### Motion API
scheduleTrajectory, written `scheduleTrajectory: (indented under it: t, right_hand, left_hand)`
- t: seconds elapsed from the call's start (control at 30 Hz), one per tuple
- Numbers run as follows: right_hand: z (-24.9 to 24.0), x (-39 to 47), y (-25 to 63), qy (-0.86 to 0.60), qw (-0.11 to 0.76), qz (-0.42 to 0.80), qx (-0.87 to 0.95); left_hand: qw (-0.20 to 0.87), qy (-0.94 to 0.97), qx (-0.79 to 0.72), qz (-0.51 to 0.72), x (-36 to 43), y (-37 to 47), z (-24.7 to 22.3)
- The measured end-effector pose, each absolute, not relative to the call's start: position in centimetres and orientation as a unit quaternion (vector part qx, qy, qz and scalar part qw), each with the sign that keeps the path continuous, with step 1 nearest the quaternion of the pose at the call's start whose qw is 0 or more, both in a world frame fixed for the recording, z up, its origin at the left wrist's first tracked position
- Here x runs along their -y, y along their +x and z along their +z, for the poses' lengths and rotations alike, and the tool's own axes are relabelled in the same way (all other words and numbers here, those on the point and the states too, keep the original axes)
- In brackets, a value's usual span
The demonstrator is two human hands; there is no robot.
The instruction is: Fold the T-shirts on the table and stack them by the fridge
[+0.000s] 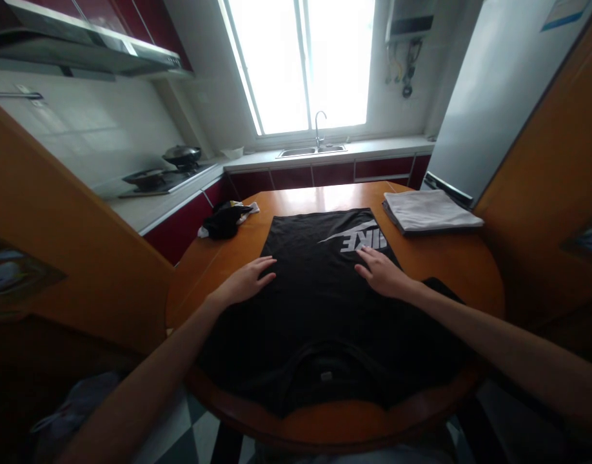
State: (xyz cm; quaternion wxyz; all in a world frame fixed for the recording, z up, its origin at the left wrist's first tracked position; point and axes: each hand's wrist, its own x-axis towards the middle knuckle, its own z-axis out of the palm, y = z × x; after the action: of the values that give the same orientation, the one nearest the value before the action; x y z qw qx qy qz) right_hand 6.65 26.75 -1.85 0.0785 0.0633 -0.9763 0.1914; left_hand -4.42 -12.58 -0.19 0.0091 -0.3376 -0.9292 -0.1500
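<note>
A black T-shirt (310, 303) lies spread on the wooden table, its neckline towards me and its hem at the far side. White NIKE lettering and a swoosh show upside down near the far right corner. My left hand (245, 280) rests at the shirt's left edge, fingers stretched out and holding nothing. Over on the right, my right hand (380, 270) lies flat by the lettering, with its fingers apart. Both hands appear to touch the cloth.
Folded light grey cloth (429, 211) is stacked at the table's (470, 270) back right. A small black and white bundle of cloth (226, 219) sits at the back left. Beyond are a sink (298, 152), a stove with pans (180, 154) and a fridge (499, 84).
</note>
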Motion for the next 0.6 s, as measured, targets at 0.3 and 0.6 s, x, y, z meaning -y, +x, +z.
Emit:
scheduleTrajectory:
  t: [0.3,0.6]
  right_hand:
    - [-3.1,-31.7,-10.1,-0.093,0.061,0.146,0.983]
    - [-6.1,-33.8,-17.7,-0.135,0.056,0.133,0.980]
  left_hand:
    - [0.067,-0.229,0.963,-0.123,6.8,-20.5,-1.6]
    - [0.014,-0.190,0.976,-0.105,5.1,-28.8,-5.0]
